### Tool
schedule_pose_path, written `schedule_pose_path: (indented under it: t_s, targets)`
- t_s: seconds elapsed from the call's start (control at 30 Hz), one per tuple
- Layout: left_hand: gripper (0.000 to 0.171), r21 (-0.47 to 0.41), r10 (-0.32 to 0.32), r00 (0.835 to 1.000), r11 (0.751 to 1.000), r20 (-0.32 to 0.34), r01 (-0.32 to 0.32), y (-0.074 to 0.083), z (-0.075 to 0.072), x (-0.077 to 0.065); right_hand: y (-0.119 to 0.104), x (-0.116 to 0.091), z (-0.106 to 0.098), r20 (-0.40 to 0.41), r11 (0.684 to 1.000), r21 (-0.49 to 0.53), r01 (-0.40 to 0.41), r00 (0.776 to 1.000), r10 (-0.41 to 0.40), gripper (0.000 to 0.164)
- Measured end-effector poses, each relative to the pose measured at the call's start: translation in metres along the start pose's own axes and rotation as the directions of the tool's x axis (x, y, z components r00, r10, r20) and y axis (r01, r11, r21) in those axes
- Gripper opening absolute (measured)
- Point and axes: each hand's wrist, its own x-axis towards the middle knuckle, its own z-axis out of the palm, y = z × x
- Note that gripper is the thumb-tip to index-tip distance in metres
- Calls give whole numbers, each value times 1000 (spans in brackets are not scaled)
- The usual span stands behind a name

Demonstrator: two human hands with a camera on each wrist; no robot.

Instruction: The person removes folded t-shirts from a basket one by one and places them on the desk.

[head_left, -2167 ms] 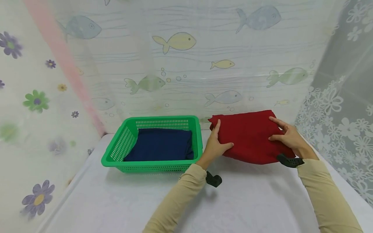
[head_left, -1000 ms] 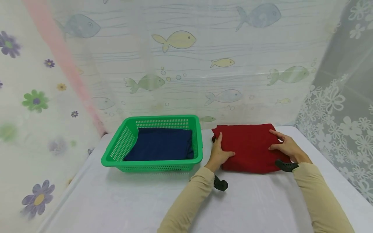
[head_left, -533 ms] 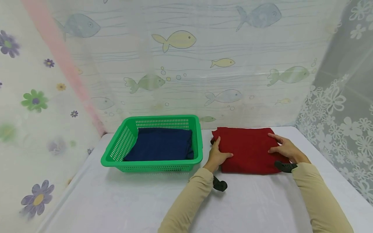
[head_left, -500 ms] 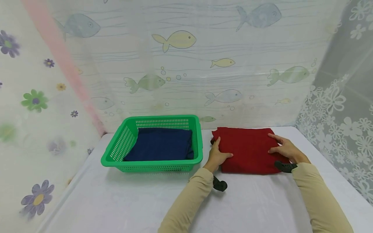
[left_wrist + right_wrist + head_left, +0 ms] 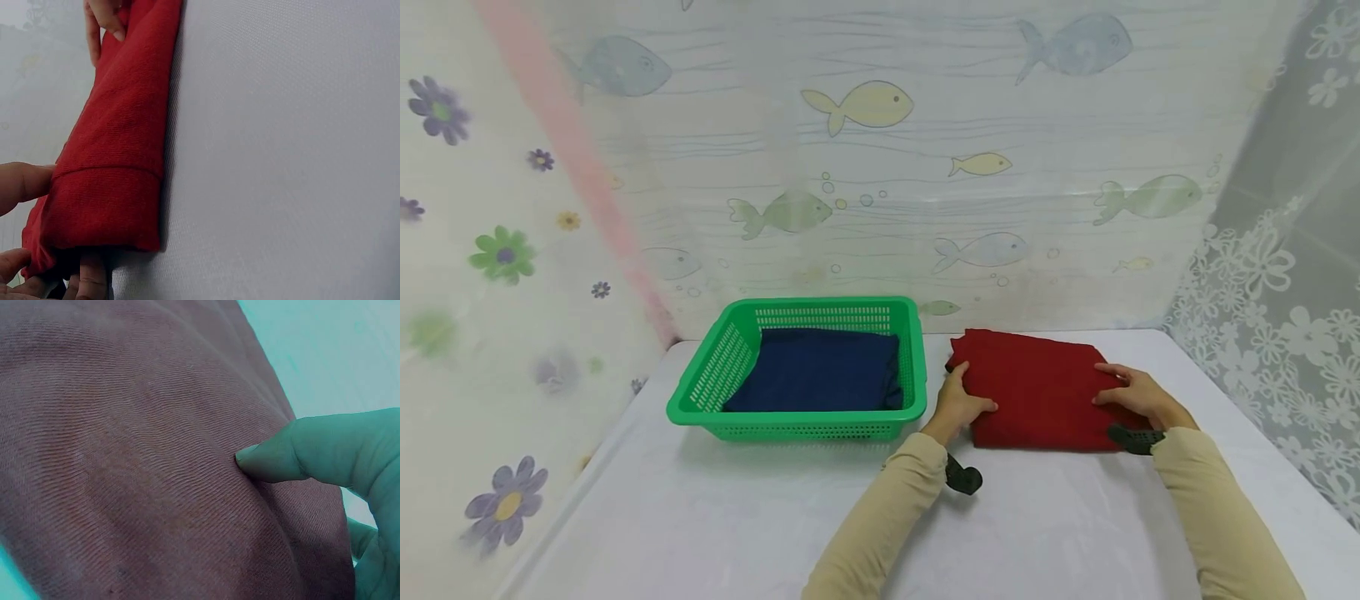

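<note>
A folded red garment [image 5: 1033, 396] lies on the white table to the right of the basket. My left hand [image 5: 957, 404] grips its left edge, thumb on top. In the left wrist view, other fingers [image 5: 92, 278] reach beneath the fold, near a stitched hem. At the opposite edge, my right hand [image 5: 1138, 396] holds the garment, its thumb [image 5: 269, 459] pressing into the ribbed fabric in the right wrist view. Most of the right fingers are hidden below the cloth there.
A green plastic basket [image 5: 797, 418] with slotted walls stands left of the red garment, holding a folded navy cloth [image 5: 820, 371]. Behind the table [image 5: 737, 517] hangs a fish-patterned curtain [image 5: 880, 208]. Each wrist carries a black camera mount [image 5: 962, 477].
Both hands have lowered the red garment from a raised, tilted position onto the table. Most recently its far right corner has come down and nearer, along with the right hand.
</note>
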Motion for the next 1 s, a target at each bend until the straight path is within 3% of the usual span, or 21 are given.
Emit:
schedule_pose_path:
  t_s: [0.43,0.63,0.77,0.87,1.0]
  targets:
    - [83,35,-23,1000,999,19,22,5,-1,-8,-4,-4,4,-29,997,-75,16,999,-18,76]
    - [76,110,29,999,994,-44,-25,7,-1,-12,-6,-5,5,-86,981,-192,23,996,-40,72]
    - [73,140,63,995,989,-74,-53,8,-3,-13,-9,-6,7,-143,957,-284,54,985,-98,67]
    - [72,174,109,992,980,-65,-97,10,-6,-15,-11,-7,8,-176,936,-339,92,971,-159,62]
    - [68,240,185,983,954,-4,-178,14,-8,-21,-16,-10,10,-218,915,-383,130,949,-226,59]
